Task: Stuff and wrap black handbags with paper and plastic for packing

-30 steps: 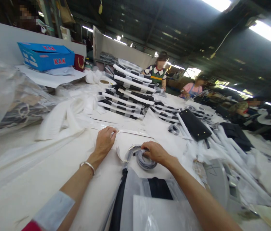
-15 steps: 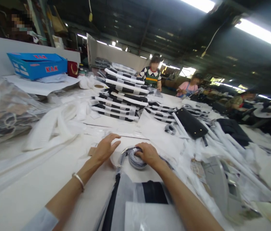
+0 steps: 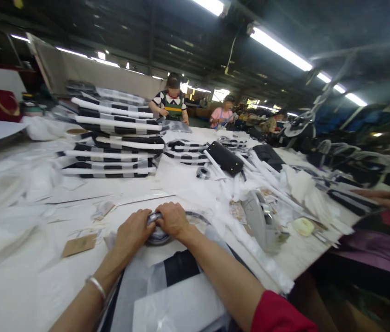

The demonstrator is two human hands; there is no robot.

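Observation:
My left hand (image 3: 133, 230) and my right hand (image 3: 173, 220) are close together on a coiled strap (image 3: 160, 237) covered in grey, shiny wrapping. The fingers of both hands are closed on the coil, one hand on each side. A loop of the strap runs off behind my right wrist. Just below the hands, a black bag (image 3: 181, 266) lies flat, banded with pale wrapping. A white sheet (image 3: 177, 304) rests on the bag's near part. My right forearm covers some of the bag.
Wrapped black bags (image 3: 118, 138) are stacked at the back left. A black bag with studs (image 3: 225, 158) lies beyond a small coil (image 3: 203, 173). A grey tape dispenser (image 3: 257, 219) stands right. A brown card (image 3: 79, 245) lies left. A co-worker's arms (image 3: 388, 199) reach in at right.
My left hand has come in from the left and closed on the coiled strap beside my right hand. The view has turned right, bringing the co-worker's arms into sight.

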